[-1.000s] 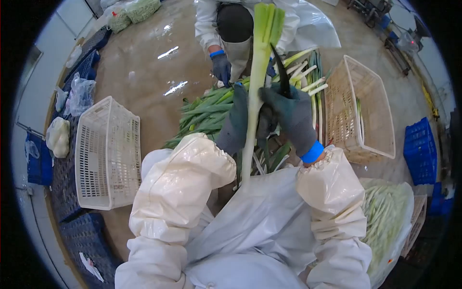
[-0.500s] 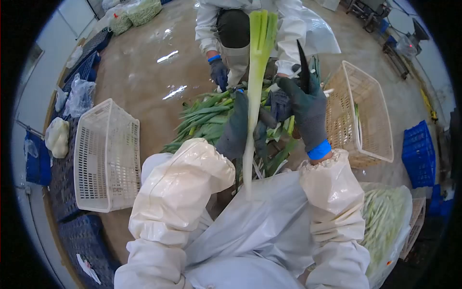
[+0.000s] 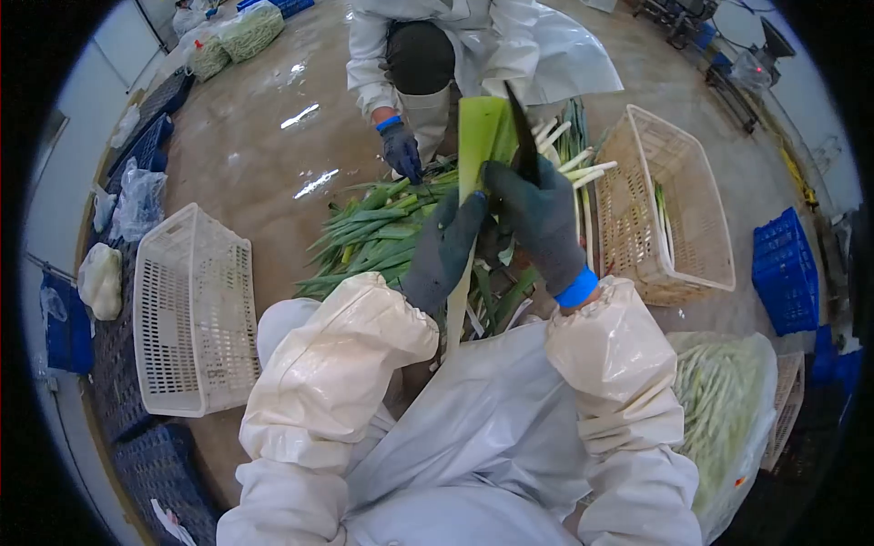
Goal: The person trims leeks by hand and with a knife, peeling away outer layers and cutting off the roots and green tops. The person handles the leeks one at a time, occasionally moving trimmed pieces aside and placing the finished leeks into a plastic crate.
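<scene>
1. The left hand [image 3: 443, 250], in a dark glove, had its fingers wrapped around a leek [image 3: 480, 136], holding it upright above the person's lap, white end down and green end up.
2. The right hand [image 3: 537, 218], also gloved, had its fingers closed on a knife [image 3: 521, 136]; the dark blade pointed up along the right edge of the leek's green top.
3. Behind both hands a pile of leeks [image 3: 373, 237] lay on the wet floor.
4. A co-worker's hand [image 3: 401, 150] in a blue glove reached down at the pile's far side.
5. A white basket [image 3: 191, 309] stood to the left and a cream basket [image 3: 665, 209] to the right.
</scene>
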